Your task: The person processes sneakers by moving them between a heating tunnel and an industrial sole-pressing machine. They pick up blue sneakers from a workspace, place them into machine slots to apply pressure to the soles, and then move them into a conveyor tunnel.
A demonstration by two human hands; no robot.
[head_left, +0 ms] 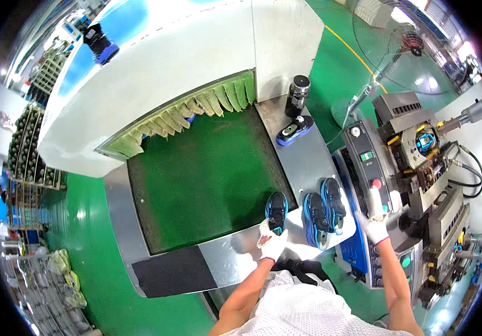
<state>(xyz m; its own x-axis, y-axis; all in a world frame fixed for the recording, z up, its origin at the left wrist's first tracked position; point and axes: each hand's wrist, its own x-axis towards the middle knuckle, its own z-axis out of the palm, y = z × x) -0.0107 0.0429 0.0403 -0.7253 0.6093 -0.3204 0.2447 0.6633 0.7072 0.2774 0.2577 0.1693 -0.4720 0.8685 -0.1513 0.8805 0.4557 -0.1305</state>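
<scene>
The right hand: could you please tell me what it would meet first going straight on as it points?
Most likely the red button on the control panel, just ahead of the right hand, though depth is unclear.

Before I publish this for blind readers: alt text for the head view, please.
A gloved left hand holds a black-and-blue shoe by a green belt; the gloved right hand is at a control panel. Two similar shoes stand between the hands.
</scene>
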